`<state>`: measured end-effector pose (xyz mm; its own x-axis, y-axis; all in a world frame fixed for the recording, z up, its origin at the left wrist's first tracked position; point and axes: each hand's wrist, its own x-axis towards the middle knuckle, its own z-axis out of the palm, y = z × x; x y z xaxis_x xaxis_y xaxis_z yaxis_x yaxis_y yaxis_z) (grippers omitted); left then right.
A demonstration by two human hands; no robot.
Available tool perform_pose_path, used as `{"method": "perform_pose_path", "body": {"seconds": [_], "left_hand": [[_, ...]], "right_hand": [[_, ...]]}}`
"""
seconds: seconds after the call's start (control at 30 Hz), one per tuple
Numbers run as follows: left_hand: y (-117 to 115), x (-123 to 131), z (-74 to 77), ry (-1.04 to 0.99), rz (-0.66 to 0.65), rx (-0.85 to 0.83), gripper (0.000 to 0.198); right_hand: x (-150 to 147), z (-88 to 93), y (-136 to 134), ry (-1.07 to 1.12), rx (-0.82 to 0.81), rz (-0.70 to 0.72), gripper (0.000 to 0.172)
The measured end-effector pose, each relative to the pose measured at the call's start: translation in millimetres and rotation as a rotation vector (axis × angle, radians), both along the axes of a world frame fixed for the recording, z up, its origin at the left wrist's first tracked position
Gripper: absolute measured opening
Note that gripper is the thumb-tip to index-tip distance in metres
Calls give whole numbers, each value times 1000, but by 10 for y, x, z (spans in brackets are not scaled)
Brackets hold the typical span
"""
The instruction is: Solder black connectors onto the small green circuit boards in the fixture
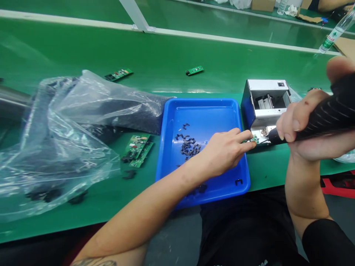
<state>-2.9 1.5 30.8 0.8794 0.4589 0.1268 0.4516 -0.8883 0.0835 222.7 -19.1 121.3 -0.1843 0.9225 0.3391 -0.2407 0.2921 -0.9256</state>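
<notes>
Head view: the left hand (224, 149) reaches across the near right corner of the blue tray (166, 155). Its forefinger and thumb are stretched forward and closed on the edge of a small green board (253, 139). The board sits on the front ledge of a grey metal box (266, 94), just beside the tray's right rim. The other fingers are curled loosely under the palm.

The right hand (301, 123) is wrapped fully around the ribbed black grip of a powered screwdriver (332, 111), thumb on top. The tool lies nearly level and its tip points left, meeting the board. The right forearm rises steeply from the lap with the wrist bent. The left forearm runs long and straight from the lower left.

Judging from this, the step in hand is fastening on the board. It calls for the pinch to keep the board flat and the bit square to it.

Loose black clips (188, 145) lie in the tray. More boards (138, 149) rest on the green bench (194, 48), by a crumpled plastic bag (69, 129).
</notes>
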Motion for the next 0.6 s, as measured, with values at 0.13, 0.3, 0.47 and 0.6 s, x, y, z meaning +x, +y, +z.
{"method": "perform_pose_path", "body": {"seconds": [0.13, 0.3, 0.47, 0.6], "left_hand": [[-3, -1, -1, -15, 2, 3, 32], [-10, -10, 21, -19, 0, -3, 33], [-9, -9, 24, -5, 0, -32, 33], [-18, 4, 18, 7, 9, -48, 32]], "right_hand": [[-279, 29, 5, 124, 83, 1, 56], [-371, -40, 8, 191, 82, -43, 61], [-412, -101, 33, 199, 82, -80, 60], [-511, -118, 2, 198, 72, -138, 60]]}}
